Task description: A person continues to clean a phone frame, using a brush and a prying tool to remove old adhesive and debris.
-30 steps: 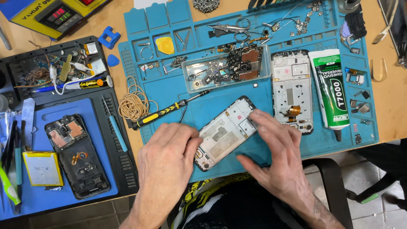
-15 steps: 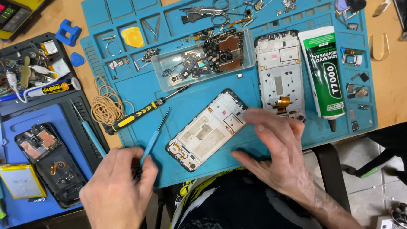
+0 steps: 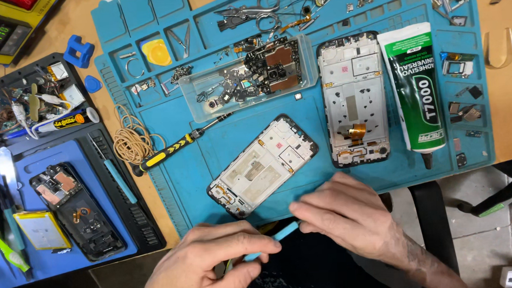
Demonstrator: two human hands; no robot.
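Note:
Both hands hold one thin light-blue pry tool just past the front edge of the blue work mat. My left hand pinches its near end. My right hand pinches its far end. Just beyond them an opened phone frame lies tilted on the mat, inside up, untouched. A second phone frame lies upright to its right, next to a green-and-white glue tube.
A yellow-and-black screwdriver and a coil of rubber bands lie left of the tilted frame. A clear tray holds circuit boards. On the left a dark mat carries another open phone and a battery.
My right hand has left the tilted phone frame and come down to the blue tool. My left hand brought the tool toward me, and now both hands grip it.

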